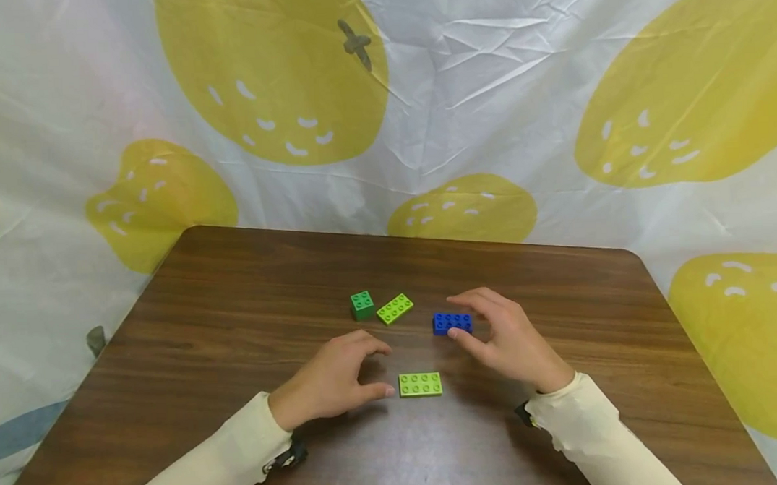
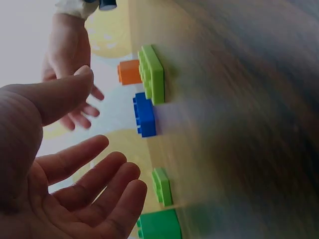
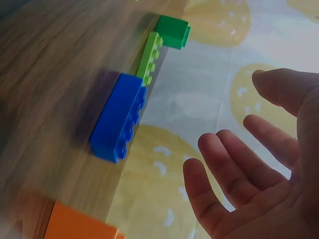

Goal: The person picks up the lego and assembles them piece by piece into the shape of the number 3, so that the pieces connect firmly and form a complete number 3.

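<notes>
My left hand (image 1: 336,375) hovers with parted fingers just left of the nearer lime-green flat toy brick (image 1: 420,384); nothing is in its grasp. Over the blue toy brick (image 1: 442,321) is my right hand (image 1: 513,342), its thumb overlapping the brick's corner in the head view. The right wrist view shows that hand's fingers apart from the blue brick (image 3: 117,117). An orange brick (image 2: 129,72) appears behind the nearer lime-green brick (image 2: 153,74) in the left wrist view; the right hand hides it in the head view.
A second lime-green flat brick (image 1: 395,309) lies at an angle farther back, beside a square green brick (image 1: 361,306). The brown wooden table (image 1: 234,292) meets a hanging cloth (image 1: 435,125) with yellow fruit shapes along its far edge.
</notes>
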The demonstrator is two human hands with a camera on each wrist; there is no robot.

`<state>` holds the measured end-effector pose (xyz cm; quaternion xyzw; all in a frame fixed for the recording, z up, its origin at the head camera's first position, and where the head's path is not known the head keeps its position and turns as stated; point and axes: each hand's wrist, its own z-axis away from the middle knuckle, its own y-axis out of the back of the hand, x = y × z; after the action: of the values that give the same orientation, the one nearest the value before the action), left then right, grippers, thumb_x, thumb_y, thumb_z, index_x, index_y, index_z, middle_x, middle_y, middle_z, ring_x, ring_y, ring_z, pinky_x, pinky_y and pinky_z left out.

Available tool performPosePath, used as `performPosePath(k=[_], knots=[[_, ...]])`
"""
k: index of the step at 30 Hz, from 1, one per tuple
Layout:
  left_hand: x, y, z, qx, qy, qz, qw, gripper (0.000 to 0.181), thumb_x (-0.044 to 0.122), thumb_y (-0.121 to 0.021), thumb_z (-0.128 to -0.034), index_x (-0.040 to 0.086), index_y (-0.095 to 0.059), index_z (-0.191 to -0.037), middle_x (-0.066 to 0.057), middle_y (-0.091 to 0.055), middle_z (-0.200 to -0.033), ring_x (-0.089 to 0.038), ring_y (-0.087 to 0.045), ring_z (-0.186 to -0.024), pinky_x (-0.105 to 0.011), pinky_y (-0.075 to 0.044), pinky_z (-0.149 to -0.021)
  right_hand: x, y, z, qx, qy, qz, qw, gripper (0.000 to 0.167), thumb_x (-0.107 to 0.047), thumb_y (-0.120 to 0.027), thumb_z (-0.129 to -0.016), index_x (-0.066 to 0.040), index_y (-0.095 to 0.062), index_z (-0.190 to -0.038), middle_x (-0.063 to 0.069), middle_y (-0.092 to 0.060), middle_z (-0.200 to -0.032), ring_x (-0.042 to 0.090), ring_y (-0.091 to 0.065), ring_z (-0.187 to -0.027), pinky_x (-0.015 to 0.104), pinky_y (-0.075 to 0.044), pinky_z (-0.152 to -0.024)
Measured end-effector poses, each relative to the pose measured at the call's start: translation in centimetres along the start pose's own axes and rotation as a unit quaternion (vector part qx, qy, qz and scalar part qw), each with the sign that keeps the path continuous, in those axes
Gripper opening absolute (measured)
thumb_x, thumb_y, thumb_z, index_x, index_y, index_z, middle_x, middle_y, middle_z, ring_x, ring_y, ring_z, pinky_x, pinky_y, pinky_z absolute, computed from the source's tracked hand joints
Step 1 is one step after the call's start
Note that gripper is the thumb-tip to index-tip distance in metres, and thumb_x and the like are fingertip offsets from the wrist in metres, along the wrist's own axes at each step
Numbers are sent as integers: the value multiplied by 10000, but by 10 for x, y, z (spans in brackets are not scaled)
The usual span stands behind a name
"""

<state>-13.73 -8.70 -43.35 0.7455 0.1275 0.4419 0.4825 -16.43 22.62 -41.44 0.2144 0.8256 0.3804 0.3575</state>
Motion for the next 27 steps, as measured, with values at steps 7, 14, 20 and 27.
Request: performPosePath(k=[7,14,20,27], knots=[[0,-6,-6,-34,-16,209,9998,552,411,-872,-870,100,-709,-1296,-32,-726,-1234,-195,-701,-1124,-391,-582,-986,-3,-8,-15,-99,-174,-366,9991,417,-207,-836,-918,-129,-706,-1307,-18,-731,-1198,189,-755,-1002,435,-635,-826],[4,-11,-10,-182,31,442,9989,538,390,-887,-856,87,-718,-1267,-57,-730,-1201,-194,-694,-1070,-368,-584,-938,-3,-17,-29,-202,-471,-696,9963,399,-218,-836,-924,-154,-711,-1297,-15,-734,-1211,245,-764,-1054,401,-644,-890],[2,-16,-14,-329,84,523,9981,547,395,-890,-856,88,-716,-1274,-33,-731,-1195,-165,-682,-1050,-333,-580,-917,-6,-23,-39,-387,-678,-806,9937,405,-247,-828,-933,-162,-708,-1311,-11,-728,-1233,276,-737,-1095,461,-637,-898],[-1,-21,-19,-465,165,757,9959,492,360,-906,-843,98,-740,-1224,-12,-732,-1138,-142,-688,-992,-250,-568,-856,-10,-29,-54,-587,-762,-955,9908,414,-240,-816,-946,-136,-700,-1329,44,-727,-1291,311,-727,-1154,496,-625,-917]])
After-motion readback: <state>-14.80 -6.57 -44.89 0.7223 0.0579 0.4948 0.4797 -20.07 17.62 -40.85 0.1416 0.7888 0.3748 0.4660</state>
